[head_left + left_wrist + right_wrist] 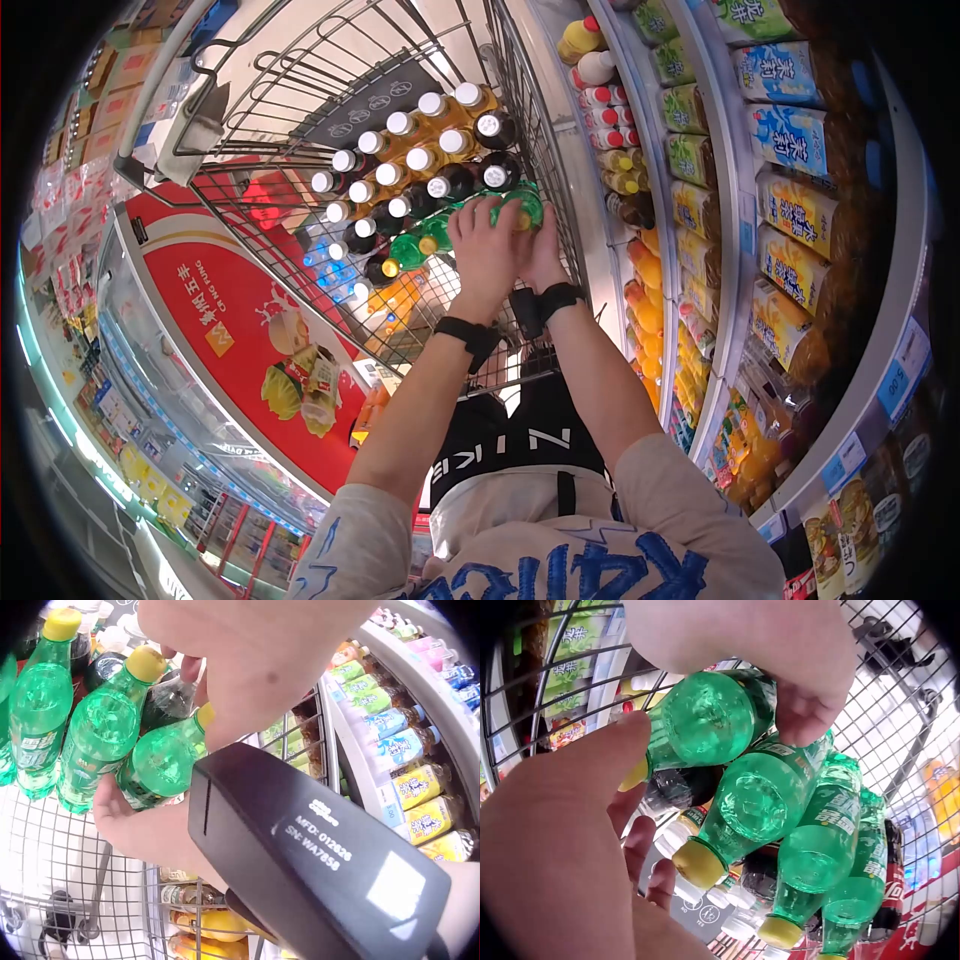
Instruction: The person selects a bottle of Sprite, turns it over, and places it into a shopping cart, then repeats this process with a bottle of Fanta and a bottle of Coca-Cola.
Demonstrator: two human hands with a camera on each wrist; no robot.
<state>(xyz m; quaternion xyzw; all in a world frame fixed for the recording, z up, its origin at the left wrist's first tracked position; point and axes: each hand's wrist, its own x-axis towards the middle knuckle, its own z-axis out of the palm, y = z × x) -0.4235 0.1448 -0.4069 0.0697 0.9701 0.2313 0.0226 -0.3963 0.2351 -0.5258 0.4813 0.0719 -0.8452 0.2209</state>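
Green bottles with yellow caps lie side by side in a wire shopping cart (pixel 300 110). Both hands hold the end bottle (pixel 161 761), nearest the cart's side. My left hand (pixel 480 250) has its thumb and fingers at that bottle's yellow-capped neck; the left wrist view shows this hand (pixel 247 660) above it. Fingers of my right hand (pixel 543 260) curl round the lower part of the bottle (pixel 709 720), seen under the hand (pixel 750 637) in the right wrist view. Another green bottle (pixel 757 799) lies against it. The hands partly hide the bottle in the head view.
Rows of white-capped dark and amber bottles (pixel 420 158) stand in the cart beyond the green ones. Blue-packed bottles (pixel 325 265) are at its left. Drink shelves (pixel 740 230) rise close on the right, and a red-sided display case (pixel 230 330) stands left.
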